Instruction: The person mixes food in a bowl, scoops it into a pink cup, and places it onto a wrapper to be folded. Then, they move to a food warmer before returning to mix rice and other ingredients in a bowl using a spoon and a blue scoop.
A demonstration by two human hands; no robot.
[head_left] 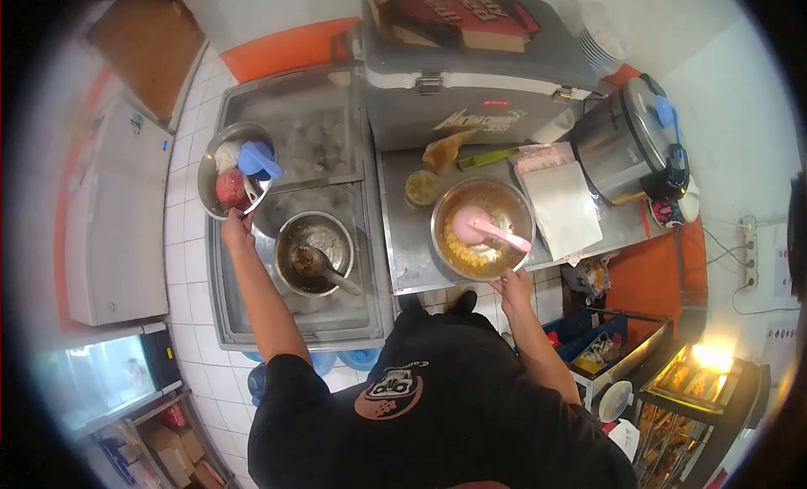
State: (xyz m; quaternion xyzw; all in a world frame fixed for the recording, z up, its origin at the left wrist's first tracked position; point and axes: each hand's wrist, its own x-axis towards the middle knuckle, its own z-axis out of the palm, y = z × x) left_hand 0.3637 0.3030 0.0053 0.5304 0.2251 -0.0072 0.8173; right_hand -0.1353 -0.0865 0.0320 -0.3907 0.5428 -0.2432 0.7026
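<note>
My left hand is closed on the lower rim of a metal bowl, which is tilted over the left edge of the glass-topped counter. In that bowl are a blue scoop, something white and a red round item. My right hand grips the lower rim of another metal bowl at the front of the steel table. This one holds yellow bits and a pink scoop. Between my hands a third bowl sits on the glass with brown food and a metal scoop.
Behind the steel table stands a grey cooler box. A large steel cooker, white paper, a green-handled tool and a small tub are around the right bowl. A lit food warmer is at the lower right.
</note>
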